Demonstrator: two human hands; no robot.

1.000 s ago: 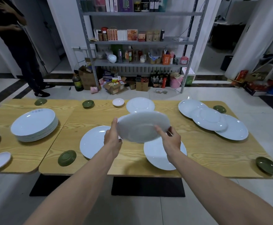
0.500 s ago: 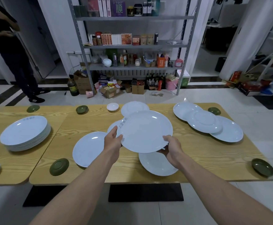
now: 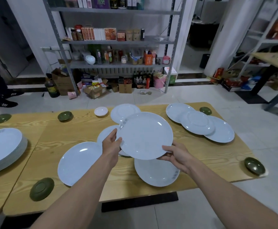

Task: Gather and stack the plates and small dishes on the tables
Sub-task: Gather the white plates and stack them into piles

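Bare worktop (image 3: 72, 129): open strip between plate stack (image 3: 2, 146) and near-left white plate (image 3: 78, 162). Right front open as far as green dish (image 3: 254, 165). Far right blocked: three overlapping plates (image 3: 199, 124).

The held plate (image 3: 144, 135) hides most fingers of the left hand (image 3: 111, 144) and the right hand (image 3: 177, 156) under it, and part of a white plate (image 3: 104, 135) just behind its left side. Its grey rim print (image 3: 123, 124) is too small to read. Far left of it, the plate stack (image 3: 2, 146) is cut by the picture's edge.
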